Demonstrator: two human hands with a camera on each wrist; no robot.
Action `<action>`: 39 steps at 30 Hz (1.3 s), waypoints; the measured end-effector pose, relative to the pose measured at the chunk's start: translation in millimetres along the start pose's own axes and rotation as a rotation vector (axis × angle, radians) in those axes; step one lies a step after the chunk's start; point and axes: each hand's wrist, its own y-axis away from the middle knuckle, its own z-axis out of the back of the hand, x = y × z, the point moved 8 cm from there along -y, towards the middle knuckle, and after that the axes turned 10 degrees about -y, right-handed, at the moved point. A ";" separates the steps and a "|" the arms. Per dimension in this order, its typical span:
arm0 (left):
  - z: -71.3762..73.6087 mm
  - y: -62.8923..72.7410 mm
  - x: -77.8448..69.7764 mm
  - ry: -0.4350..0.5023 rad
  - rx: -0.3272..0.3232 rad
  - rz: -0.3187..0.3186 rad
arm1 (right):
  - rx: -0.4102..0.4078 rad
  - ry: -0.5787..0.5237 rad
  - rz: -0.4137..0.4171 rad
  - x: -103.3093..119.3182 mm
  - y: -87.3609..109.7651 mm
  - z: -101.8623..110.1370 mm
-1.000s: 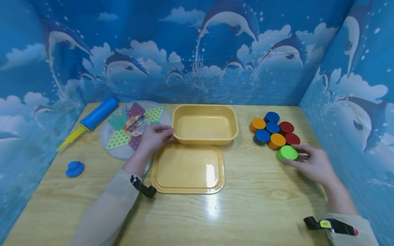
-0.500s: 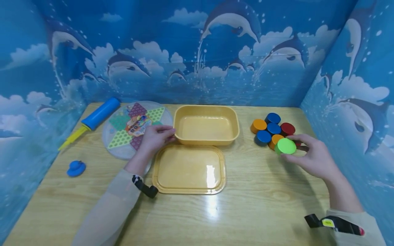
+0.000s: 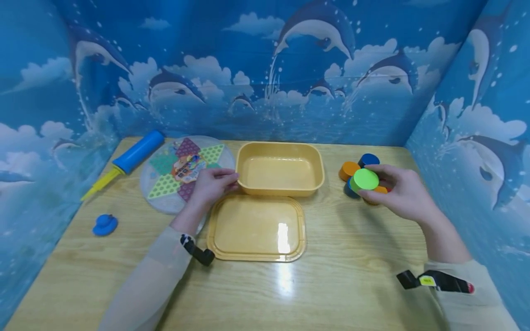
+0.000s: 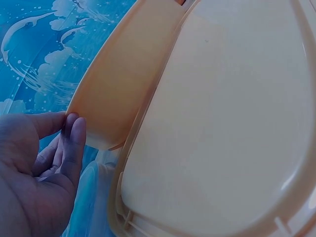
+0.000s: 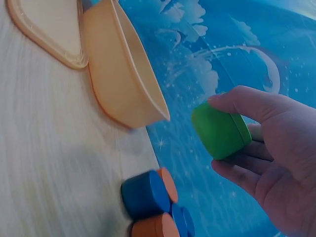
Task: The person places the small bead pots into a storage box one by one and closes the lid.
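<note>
Head: right grip holds block; wrist label blurred.

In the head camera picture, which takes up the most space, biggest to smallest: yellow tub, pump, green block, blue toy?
1. Yellow tub
2. Pump
3. Green block and blue toy: unsure. They look nearly alike, and the block is held up, perhaps nearer the camera.
</note>
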 end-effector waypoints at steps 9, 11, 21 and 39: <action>-0.2 -0.9 0.5 -0.004 -0.002 0.004 | 0.064 -0.049 0.059 22.9 -26.5 -16.9; -0.3 -1.1 0.6 0.001 -0.003 0.002 | 0.072 -0.039 0.050 26.7 -32.8 -20.8; 0.1 0.1 -0.4 -0.008 -0.008 0.000 | 0.112 -0.081 0.036 35.2 -62.9 -44.3; 1.0 -1.0 2.1 0.000 -0.002 0.020 | 0.266 -0.185 0.072 51.7 -120.0 -94.1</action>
